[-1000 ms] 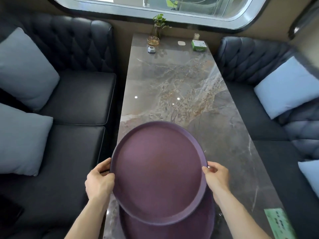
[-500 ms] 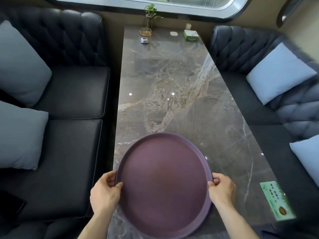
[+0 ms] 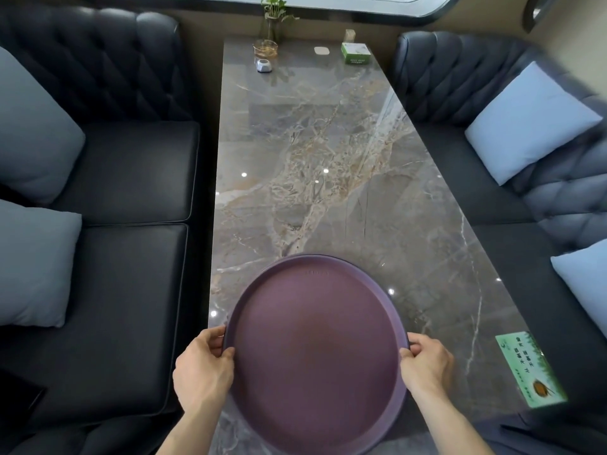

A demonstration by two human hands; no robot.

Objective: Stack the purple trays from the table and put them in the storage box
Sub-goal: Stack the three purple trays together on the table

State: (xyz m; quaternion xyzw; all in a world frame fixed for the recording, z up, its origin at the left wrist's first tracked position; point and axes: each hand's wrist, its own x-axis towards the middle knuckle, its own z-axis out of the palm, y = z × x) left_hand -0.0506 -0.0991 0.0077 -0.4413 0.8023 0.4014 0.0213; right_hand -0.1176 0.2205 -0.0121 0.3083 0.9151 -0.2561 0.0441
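Gripping: left hand [image 3: 203, 366] closed on the purple tray's [image 3: 315, 349] left rim, thumb on top
Right hand [image 3: 427, 362]: clamped on the tray's right rim
Tray: near end of the marble bench [image 3: 328, 175], flat; a second rim peeks beneath on the right
Green card [image 3: 528, 369]: right of the tray, on the bench edge

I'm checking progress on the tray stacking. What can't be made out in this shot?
- Trays beneath the purple tray: hidden by it in the head view.
- Storage box: nowhere in frame.
- Fingertips of left hand and right hand: curled under the rim.
- Green card text: too small.
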